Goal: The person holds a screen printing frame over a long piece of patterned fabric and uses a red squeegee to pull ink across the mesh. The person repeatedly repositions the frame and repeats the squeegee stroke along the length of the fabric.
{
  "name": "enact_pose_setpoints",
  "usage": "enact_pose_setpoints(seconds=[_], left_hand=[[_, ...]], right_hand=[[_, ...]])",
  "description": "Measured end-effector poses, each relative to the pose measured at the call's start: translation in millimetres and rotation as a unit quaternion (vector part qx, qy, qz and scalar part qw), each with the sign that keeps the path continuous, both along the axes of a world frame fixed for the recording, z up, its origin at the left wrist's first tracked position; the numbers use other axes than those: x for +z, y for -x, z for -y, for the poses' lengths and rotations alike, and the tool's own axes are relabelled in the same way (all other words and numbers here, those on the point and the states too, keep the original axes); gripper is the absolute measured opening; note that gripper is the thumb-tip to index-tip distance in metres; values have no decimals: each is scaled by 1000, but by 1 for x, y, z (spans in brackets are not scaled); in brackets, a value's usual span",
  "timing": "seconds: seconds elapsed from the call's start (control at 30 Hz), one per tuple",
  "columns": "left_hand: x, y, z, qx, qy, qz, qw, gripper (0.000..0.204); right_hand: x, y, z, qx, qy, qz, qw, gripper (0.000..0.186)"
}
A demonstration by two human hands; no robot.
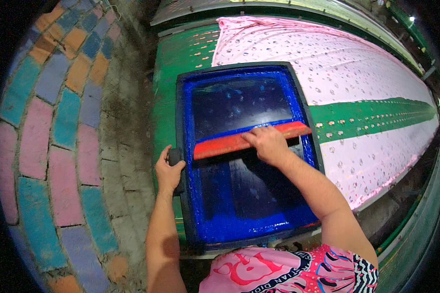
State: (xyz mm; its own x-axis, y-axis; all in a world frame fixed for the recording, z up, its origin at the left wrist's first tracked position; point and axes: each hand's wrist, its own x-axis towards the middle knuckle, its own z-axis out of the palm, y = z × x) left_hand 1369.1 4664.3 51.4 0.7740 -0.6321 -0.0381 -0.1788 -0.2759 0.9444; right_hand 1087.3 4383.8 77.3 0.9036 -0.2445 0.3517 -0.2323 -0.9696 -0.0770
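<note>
A long green bench (173, 53) carries pink patterned fabric (357, 78), overlapped at its left end by a blue-inked printing screen (239, 100). Across the screen spans a red squeegee (220, 145), clasped by the right hand (270, 145); the left hand (169, 173) is curled round the frame's black handle (175, 156).

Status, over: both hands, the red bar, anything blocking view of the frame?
Left hand gripping dark block at left side of frame. Right hand holding red bar, aslant across frame. Right forearm hiding part of frame's right rim.

A framed screen (239, 100) and long patterned cloth (359, 78) show a textile-printing workshop.
</note>
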Motion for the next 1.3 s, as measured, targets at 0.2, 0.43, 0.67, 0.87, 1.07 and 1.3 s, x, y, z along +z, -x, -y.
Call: enact_pose_setpoints(seconds=[0.2,0.43,0.67,0.87,1.07,1.3], left_hand=[[6,4,1,21,-22,28,999,78],[9,7,8,40,-56,99,993,76],[13,10,4,53,-76,111,990,72],[22,15,8,53,-99,144,983,72],[5,8,4,58,-82,179,979,70],[-9,-9,0,54,-122,235,963,76]], right_hand=[[0,-80,89,-12,29,-6,999,28],[4,-157,183,-50,13,-46,998,34],[25,-177,225,-92,-20,-82,992,53],[30,-167,231,-75,-13,-142,987,48],[49,-134,179,-67,-51,-215,973,46],[47,-37,46,-28,-48,-207,977,48]])
